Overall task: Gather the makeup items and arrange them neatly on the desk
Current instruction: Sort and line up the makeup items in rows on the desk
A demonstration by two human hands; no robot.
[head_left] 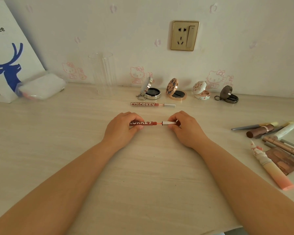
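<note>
I had both hands at the middle of the table (143, 167). My left hand (124, 128) was closed around the red barrel of a lip gloss (143, 123), and my right hand (185, 128) pinched its silver cap (168, 123) between thumb and fingers. The cap sat pulled a little way off the barrel, with a pink stem showing between them. The gloss lay level, just above or on the table; I could not tell which. Just behind it a second gloss (152, 104) lay flat, also with its cap drawn partly out. Behind that, four open compacts (187, 93) stood in a row along the wall. Well to my right lay a loose pile of pencils, tubes and a palette (278, 146). A clear cylinder (103, 75) stood at the back left, near a white bag (7, 56).
</note>
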